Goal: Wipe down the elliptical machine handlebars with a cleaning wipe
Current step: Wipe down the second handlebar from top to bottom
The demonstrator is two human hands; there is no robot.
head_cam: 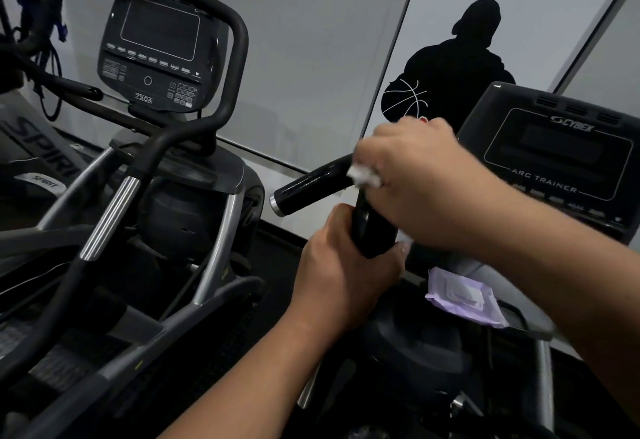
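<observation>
The black handlebar [311, 184] of the near machine serves as the landmark; its capped end points toward the neighbouring machine. Right hand [415, 175]: its grip is closed over the handlebar's horizontal section, fingers curled round the bar with a crumpled white cleaning wipe [363, 177] pressed between palm and bar; only a small fold of the wipe shows at the edge of the hand. Left hand [343, 265]: just below, its grip is wrapped firmly round the handlebar's upright stem, thumb and fingers encircling it. A lilac wipes packet [464, 300] lies below and beside the stem on the machine's housing. Behind the handlebar stands the console [561, 161] marked "ARC TRAINER". Beyond the capped end stands a second machine's console [156, 54] marked "750A".
</observation>
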